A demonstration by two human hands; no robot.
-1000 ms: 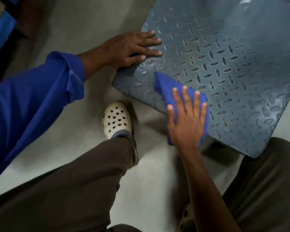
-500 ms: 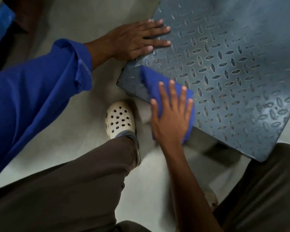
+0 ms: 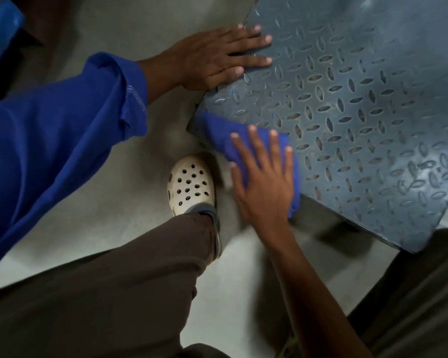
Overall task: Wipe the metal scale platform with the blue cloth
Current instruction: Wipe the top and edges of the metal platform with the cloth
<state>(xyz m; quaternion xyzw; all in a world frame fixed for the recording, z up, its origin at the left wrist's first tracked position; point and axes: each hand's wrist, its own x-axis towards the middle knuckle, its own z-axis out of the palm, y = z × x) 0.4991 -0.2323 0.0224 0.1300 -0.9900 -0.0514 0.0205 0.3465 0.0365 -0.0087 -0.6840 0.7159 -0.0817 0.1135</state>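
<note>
From my head camera, I look down at the grey diamond-tread metal scale platform, which sits low on the pale grey floor. My right hand lies flat, fingers spread wide, pressing the crumpled blue cloth onto the platform's near-left corner; the cloth overhangs the edge there. My left hand, coming out of a bright blue sleeve, rests palm-down with fingers extended on the platform's left edge, gripping nothing. My cream perforated clog stands on the floor just beside the cloth, below my brown trouser leg.
</note>
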